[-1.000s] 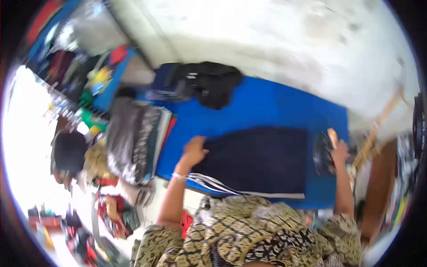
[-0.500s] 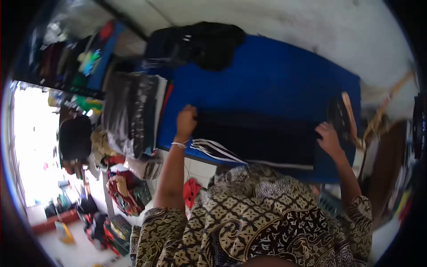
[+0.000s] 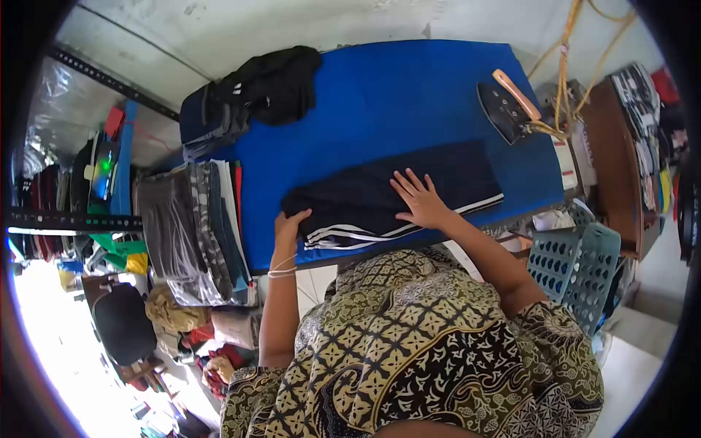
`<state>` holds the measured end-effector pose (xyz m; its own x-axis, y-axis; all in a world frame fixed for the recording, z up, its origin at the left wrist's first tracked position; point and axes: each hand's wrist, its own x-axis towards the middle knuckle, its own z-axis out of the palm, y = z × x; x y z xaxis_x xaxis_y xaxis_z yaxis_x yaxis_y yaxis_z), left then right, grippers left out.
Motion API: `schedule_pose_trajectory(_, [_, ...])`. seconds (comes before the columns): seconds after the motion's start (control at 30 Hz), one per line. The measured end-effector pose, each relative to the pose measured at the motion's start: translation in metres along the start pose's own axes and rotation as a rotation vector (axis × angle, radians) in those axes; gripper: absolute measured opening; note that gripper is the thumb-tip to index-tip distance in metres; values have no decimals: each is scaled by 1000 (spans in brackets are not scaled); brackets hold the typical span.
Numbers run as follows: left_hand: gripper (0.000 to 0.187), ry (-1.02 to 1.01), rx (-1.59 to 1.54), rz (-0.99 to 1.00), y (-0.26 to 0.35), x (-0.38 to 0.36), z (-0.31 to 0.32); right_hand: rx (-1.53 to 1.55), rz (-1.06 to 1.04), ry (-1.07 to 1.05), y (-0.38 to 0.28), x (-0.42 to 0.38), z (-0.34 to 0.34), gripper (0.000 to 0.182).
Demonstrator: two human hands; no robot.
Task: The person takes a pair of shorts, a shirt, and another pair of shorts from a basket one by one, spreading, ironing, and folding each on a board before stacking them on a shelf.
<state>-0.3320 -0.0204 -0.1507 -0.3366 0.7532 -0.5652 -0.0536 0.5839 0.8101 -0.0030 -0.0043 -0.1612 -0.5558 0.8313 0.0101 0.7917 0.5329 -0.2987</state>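
Dark navy trousers (image 3: 380, 182) with white side stripes lie folded lengthwise on the blue-covered ironing table (image 3: 416, 95). My left hand (image 3: 289, 225) grips their left end, the thumb on top and the other fingers partly hidden by the cloth. Spread flat on the middle of the trousers is my right hand (image 3: 425, 204), its fingers apart. An iron (image 3: 501, 113) with a wooden handle rests beyond the trousers' right end, and neither hand touches it.
A stack of folded clothes (image 3: 182, 226) stands at the table's left edge. Black garments (image 3: 274, 87) are piled at the back left. Yellowish cord (image 3: 562, 80) hangs beside the iron. A teal plastic basket (image 3: 573, 266) sits below right. Metal shelving (image 3: 80, 219) is at the left.
My right hand has moved from the trousers' right end to their middle and now lies flat. My left hand stays at the left end. The head view has shifted and turned.
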Motion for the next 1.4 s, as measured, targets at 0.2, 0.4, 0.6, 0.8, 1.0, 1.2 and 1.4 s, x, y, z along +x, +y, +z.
schedule_pose_trajectory(0.2, [54,101,511,621,97,-84,79,1234,287,-13,-58,37,-108,80])
schedule_pose_trajectory(0.4, [51,-494,373,1025,100,-106,197,1184,442,303,63,-9,-140,67])
schedule_pose_trajectory(0.6, [76,-291,1277,1098,8,-47,247,-55,403,213,114,-36,-98,68])
schedule_pose_trajectory(0.8, [71,-210,1027,980,8,-54,239,-146,334,269,197,-40,-128,82])
schedule_pose_trajectory(1.0, [35,269,500,470,-55,-120,222,-144,679,467,320,0,-140,59])
schedule_pose_trajectory(1.2, [33,184,285,191,-70,-122,213,943,864,-46,294,54,-202,33])
schedule_pose_trajectory(1.4, [30,60,73,163,-101,-110,205,252,-64,-317,164,35,-216,40])
